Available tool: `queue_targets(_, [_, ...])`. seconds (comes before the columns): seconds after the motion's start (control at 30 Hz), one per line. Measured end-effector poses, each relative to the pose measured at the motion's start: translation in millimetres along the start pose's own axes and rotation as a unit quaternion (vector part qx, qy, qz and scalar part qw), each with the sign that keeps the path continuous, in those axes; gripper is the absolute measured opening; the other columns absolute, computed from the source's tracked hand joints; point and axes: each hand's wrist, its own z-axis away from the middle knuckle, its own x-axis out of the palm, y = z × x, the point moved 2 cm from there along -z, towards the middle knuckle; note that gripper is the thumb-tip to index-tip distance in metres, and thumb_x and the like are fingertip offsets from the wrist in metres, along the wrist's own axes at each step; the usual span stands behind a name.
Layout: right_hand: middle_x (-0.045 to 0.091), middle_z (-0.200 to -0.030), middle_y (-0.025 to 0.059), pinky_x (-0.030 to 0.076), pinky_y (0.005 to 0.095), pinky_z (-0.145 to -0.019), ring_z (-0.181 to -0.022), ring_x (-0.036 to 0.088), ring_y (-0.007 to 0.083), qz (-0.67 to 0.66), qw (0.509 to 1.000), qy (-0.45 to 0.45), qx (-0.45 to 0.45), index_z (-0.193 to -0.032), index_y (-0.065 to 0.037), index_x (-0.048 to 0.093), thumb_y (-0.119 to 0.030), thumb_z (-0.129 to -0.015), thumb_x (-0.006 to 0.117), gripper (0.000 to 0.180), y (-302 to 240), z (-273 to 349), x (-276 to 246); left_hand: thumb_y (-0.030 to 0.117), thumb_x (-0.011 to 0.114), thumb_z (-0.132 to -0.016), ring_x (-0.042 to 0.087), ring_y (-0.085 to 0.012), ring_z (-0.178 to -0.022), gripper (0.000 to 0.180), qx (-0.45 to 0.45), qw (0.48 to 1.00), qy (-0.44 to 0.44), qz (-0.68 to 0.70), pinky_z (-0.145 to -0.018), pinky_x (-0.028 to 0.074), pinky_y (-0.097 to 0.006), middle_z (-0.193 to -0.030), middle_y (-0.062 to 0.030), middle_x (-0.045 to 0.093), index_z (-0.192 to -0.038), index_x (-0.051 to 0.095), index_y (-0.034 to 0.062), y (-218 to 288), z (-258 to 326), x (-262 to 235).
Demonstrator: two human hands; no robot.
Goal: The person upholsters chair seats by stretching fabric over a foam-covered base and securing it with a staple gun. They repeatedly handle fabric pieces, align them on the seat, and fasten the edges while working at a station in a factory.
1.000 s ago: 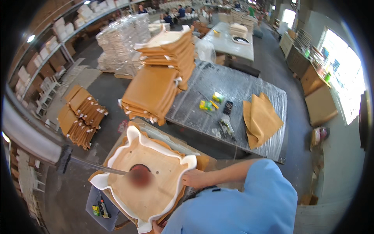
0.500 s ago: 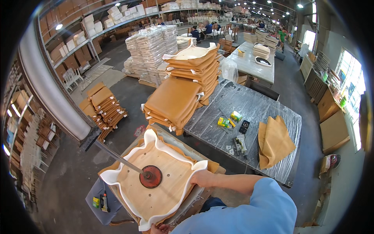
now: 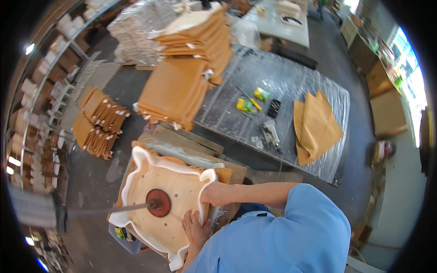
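Observation:
A square wooden seat board [image 3: 145,182] lies face up, edged by a curled-up rim of white foam padding [image 3: 129,220] with tan leather showing outside it. A red round pad [image 3: 158,203] on a metal rod presses on the middle of the board. My right hand [image 3: 216,194] is closed on the foam near the right corner. Beside it, my left hand [image 3: 196,231] straddles the near edge, its fingers over the rim toward the wood and its thumb on the outer side. What lies under both hands is hidden.
A plastic-wrapped table [image 3: 277,77] holds yellow-green boxes [image 3: 245,105], a staple gun [image 3: 271,133] and a folded tan sheet [image 3: 316,129]. Tan cushions [image 3: 173,88] are stacked beyond the board; another pile [image 3: 98,123] stands left. A blurred post [image 3: 34,209] is at far left.
My left hand has moved from the near corner up along the edge, close to my right hand. My right hand stays at the right corner. The whole view has shifted and turned.

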Motion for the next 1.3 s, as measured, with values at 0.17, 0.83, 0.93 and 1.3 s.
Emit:
queue_targets(0.17, [0.074, -0.092, 0.0115, 0.059, 0.0434, -0.075, -0.083, 0.072, 0.032, -0.213, 0.873, 0.429, 0.09, -0.102, -0.01, 0.077, -0.02, -0.095, 0.073, 0.014, 77, 92, -58, 0.002, 0.075, -0.082, 0.049, -0.0492, -0.135, 0.071, -0.072, 0.995, 0.04, 0.051, -0.112, 0.04, -0.057, -0.146, -0.0309, 0.048, -0.146, 0.044, 0.003, 18, -1, 21])
queue_targets(0.83, [0.072, -0.117, 0.0268, 0.052, 0.0481, -0.097, -0.113, 0.069, 0.0442, -0.14, 0.653, 0.316, 0.674, -0.128, 0.003, 0.06, -0.031, -0.072, 0.077, 0.067, 493, 248, 121, 0.014, 0.082, -0.084, 0.064, -0.034, -0.115, 0.023, -0.062, 0.996, -0.057, -0.032, -0.104, 0.046, -0.055, -0.127, -0.0144, 0.067, -0.105, 0.072, 0.0108, 53, -50, 6])
queue_targets(0.93, [0.072, -0.106, 0.0223, 0.053, 0.0476, -0.094, -0.102, 0.069, 0.0421, -0.115, 0.66, 0.385, 0.635, -0.123, 0.006, 0.058, -0.026, -0.072, 0.076, 0.063, 440, 229, 112, 0.014, 0.084, -0.081, 0.065, -0.034, -0.115, 0.029, -0.042, 0.999, -0.021, -0.015, -0.105, 0.046, -0.057, -0.128, -0.015, 0.066, -0.107, 0.07, 0.011, 45, -30, -3])
queue_targets(1.3, [0.067, -0.099, 0.0043, 0.049, 0.0282, -0.049, -0.064, 0.059, 0.0113, -0.454, 0.605, 0.508, 0.412, -0.124, -0.002, 0.067, -0.015, -0.093, 0.08, 0.037, 131, 211, 79, 0.021, 0.087, -0.078, 0.055, -0.0349, -0.126, 0.045, 0.065, 0.996, 0.048, 0.024, -0.111, 0.038, -0.058, -0.132, -0.0145, 0.059, -0.116, 0.066, 0.0094, 27, -10, -9])
